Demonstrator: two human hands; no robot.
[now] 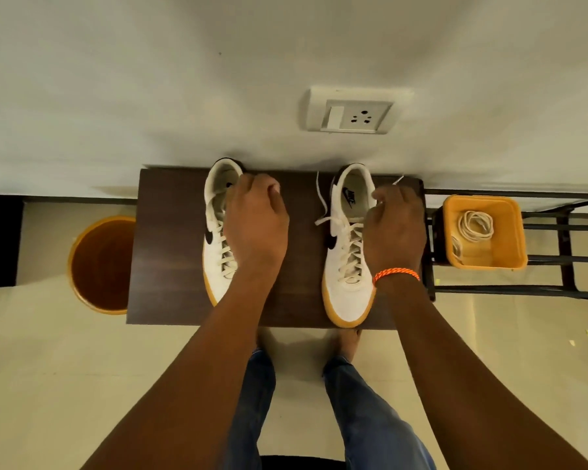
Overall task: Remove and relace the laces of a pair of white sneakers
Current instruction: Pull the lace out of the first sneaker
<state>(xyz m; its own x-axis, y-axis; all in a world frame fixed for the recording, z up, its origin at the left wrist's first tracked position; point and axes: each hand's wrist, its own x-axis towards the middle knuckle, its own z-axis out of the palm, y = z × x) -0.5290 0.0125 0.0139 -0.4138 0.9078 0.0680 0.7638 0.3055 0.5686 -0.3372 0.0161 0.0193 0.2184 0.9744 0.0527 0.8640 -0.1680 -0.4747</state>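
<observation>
Two white sneakers with black swooshes and gum soles stand side by side on a dark wooden table (170, 252), toes toward me. My left hand (255, 222) grips the collar of the left sneaker (214, 252) and hides its right half. My right hand (392, 225) lies over the right side of the right sneaker (345, 279), fingers curled at the collar. A thin lace end (398, 180) pokes out above that hand. Another loose lace end (321, 201) trails up and left from the right sneaker's top eyelets. Both sneakers are laced.
An orange square tub (511, 232) holding coiled spare laces (475, 224) sits on a black metal rack (564, 252) to the right. An orange round bucket (99, 266) stands on the floor at the left. The wall with a socket plate (353, 111) is right behind the table. My legs stand below the table.
</observation>
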